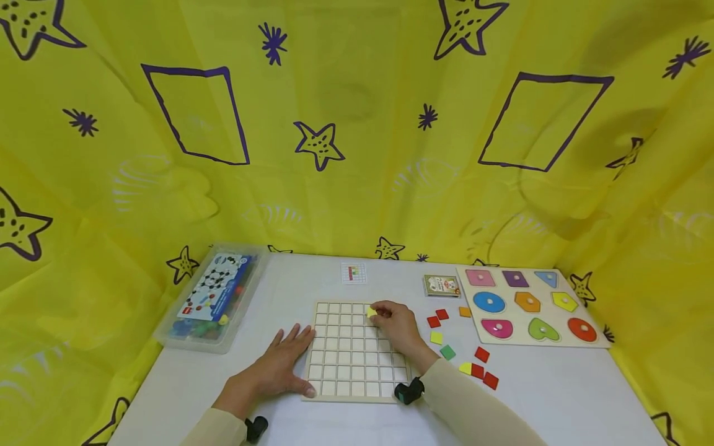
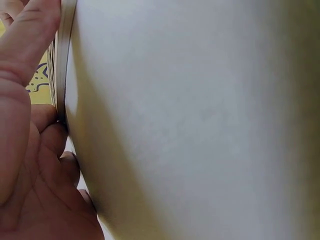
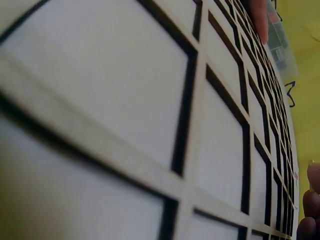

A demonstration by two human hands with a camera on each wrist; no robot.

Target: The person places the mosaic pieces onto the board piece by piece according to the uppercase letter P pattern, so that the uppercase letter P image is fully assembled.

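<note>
A wooden grid board (image 1: 348, 399) with rows of white square cells lies flat on the table. My left hand (image 1: 281, 362) rests along the board's left side, fingers spread, thumb at its near left corner. In the left wrist view, fingertips touch the board's edge (image 2: 64, 60). Over the far right corner, my right hand (image 1: 398, 328) pinches a small yellow tile (image 1: 370, 312) between thumb and fingers. Only some right fingertips (image 3: 312, 200) show at the edge of the right wrist view, beyond the grid.
Loose red tiles (image 1: 482, 354), a green tile (image 1: 447, 352) and yellow tiles (image 1: 436, 337) lie right of the board. Behind are a pattern card (image 1: 354, 273) and a card box (image 1: 442, 285). A shape puzzle (image 1: 527, 337) lies right; a plastic box (image 1: 209, 344) stands left.
</note>
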